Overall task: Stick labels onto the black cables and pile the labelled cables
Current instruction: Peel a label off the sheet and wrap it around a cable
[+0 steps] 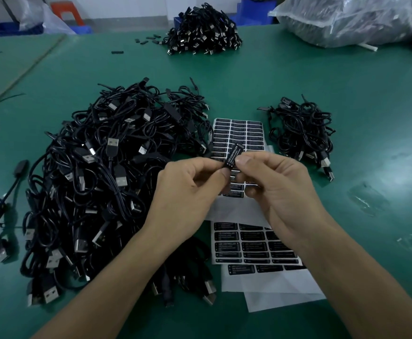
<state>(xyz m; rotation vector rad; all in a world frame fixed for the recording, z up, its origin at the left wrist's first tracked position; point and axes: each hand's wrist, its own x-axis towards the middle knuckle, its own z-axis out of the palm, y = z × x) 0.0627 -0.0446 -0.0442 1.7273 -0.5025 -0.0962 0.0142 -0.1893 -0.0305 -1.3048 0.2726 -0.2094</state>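
While raised, left hand [188, 189] and right hand [273, 189], both in a pinch on one cable [233, 156].

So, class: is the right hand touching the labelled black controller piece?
Touching. The head view shows the right hand pinching the controller piece with its thumb.

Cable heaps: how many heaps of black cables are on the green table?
3: a big heap at left, a small heap at right, a far heap at the back. The plastic bag may hide more.
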